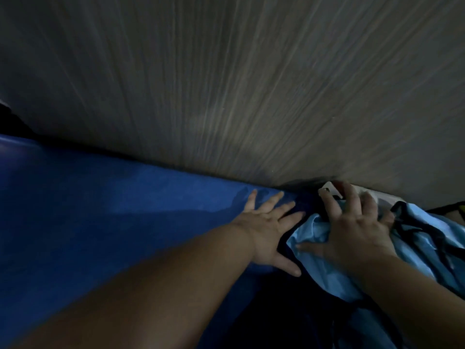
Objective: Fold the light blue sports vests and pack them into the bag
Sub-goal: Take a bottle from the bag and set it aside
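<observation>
A light blue sports vest (412, 245) with dark trim lies bunched at the right on a blue surface (100, 210). My right hand (352, 227) presses down on the vest with its fingers spread. Just left of the vest, my left hand (271, 230) lies flat on the blue surface with fingers spread, holding nothing. A dark fabric mass (302, 311) sits below the vest; whether it is the bag I cannot tell.
A grey wood-grain wall (251, 84) rises right behind the blue surface. A small white tag or card (329, 191) shows beyond my right fingers. The scene is dim and blurred. Blue surface stretches to the left.
</observation>
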A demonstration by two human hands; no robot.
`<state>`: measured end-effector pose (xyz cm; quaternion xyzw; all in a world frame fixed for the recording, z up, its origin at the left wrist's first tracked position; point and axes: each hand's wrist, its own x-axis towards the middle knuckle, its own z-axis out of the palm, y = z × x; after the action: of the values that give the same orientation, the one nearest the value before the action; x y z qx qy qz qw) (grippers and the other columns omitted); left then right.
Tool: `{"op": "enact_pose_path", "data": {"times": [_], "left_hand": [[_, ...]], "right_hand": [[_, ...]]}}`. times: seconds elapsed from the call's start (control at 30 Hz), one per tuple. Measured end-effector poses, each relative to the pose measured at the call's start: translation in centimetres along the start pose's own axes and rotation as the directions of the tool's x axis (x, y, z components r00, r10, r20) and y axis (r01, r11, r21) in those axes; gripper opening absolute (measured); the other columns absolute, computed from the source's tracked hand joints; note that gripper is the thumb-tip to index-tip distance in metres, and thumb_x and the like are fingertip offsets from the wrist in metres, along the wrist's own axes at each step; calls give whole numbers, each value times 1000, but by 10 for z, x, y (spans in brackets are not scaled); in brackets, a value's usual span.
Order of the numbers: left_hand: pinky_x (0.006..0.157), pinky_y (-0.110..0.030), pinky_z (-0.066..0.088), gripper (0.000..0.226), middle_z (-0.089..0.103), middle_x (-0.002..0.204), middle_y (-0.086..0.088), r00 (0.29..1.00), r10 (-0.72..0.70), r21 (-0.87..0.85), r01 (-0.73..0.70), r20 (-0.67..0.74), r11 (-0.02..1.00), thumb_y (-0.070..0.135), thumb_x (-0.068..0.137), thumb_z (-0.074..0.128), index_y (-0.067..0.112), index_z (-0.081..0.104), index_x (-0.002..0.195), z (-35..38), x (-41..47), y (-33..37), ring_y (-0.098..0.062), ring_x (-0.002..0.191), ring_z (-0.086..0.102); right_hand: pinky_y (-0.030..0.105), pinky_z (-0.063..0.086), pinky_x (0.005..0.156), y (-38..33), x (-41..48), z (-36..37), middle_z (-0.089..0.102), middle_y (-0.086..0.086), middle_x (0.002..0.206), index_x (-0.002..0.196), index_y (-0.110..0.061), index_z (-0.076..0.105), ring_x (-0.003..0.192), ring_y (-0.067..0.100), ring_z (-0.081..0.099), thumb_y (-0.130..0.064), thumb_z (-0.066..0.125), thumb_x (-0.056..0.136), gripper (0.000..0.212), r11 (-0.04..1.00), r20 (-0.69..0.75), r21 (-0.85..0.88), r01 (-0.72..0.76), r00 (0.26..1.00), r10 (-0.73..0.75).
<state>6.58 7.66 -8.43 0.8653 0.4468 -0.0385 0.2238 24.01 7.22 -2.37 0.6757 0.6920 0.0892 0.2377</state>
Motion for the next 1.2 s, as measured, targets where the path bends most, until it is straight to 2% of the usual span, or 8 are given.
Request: {"op": "enact_pose_path", "data": {"times": [0.2, 0.3, 0.37, 0.5, 0.77, 1.0, 1.1, 1.2], "left_hand": [[109, -58, -25, 109, -18, 160, 10, 994, 69, -5, -70, -80, 998, 85, 76, 40, 28, -11, 153, 5, 19, -5, -12, 138, -39], [110, -57, -24, 105, -12, 161, 11, 990, 84, -75, -93, -114, 993, 82, 78, 41, 25, -5, 154, 4, 24, -4, -10, 139, -36], [111, -56, -24, 100, -6, 162, 12, 990, 74, -155, -92, -118, 984, 80, 80, 40, 26, 0, 154, -1, 26, -4, -8, 141, -32], [116, -54, -14, 81, 4, 162, 13, 990, 18, -271, -56, -141, 961, 74, 89, 24, 27, 9, 154, -10, 33, -1, -6, 145, -19], [116, -54, -12, 71, 2, 162, 12, 994, -48, -123, 36, -97, 992, 66, 96, 20, 29, 7, 155, -12, 26, 12, -11, 147, -15], [115, -52, -14, 77, 4, 163, 9, 984, -154, -185, 135, -93, 973, 72, 92, 23, 29, 9, 155, -7, -5, 19, -12, 148, -16], [117, -50, -10, 83, 9, 163, 5, 960, -243, -275, 198, -141, 941, 73, 89, 32, 29, 8, 155, -9, -24, 15, -13, 148, -13], [119, -49, -4, 92, 8, 163, 0, 933, -303, -355, 221, -195, 908, 74, 85, 44, 32, 1, 154, -16, -49, 7, -15, 149, -10]], "right_hand": [[57, 17, 114, 1, 2, -1, -18, 7, 160, 150, -38, -19, 148, 34, -1, -103, 30, 48, 131, 1000, 48, 5, 12, 999, -12], [52, 28, 114, 21, 10, -17, 8, -2, 158, 149, -47, 0, 146, 28, 16, -108, 26, 32, 134, 962, 104, 271, 25, 993, -55], [47, 34, 109, 44, 29, -24, 37, -1, 145, 144, -46, 25, 135, 28, 36, -100, 28, 55, 105, 892, 53, 452, 11, 998, -40], [42, 47, 92, 71, 66, -19, 59, 1, 122, 132, -34, 49, 109, 26, 57, -51, 41, 96, 42, 971, 12, 219, 92, 995, -97], [39, 41, 101, 48, 55, -18, 43, -1, 137, 144, -38, 27, 125, 20, 47, -58, 41, 93, 57, 951, -100, -244, 188, 971, -218], [40, 41, 93, 34, 43, -9, 55, -3, 127, 129, -29, 33, 117, 20, 54, -44, 56, 88, 49, 984, -208, -78, 159, 963, -172], [42, 39, 90, 31, 24, -27, 60, 3, 114, 121, -21, 38, 107, 28, 58, -59, 64, 78, 62, 992, -347, 43, 122, 933, -100], [47, 43, 86, 10, 2, -55, 62, 14, 102, 108, -12, 43, 97, 36, 59, -47, 80, 63, 68, 933, -519, 271, 236, 852, -64]]}}
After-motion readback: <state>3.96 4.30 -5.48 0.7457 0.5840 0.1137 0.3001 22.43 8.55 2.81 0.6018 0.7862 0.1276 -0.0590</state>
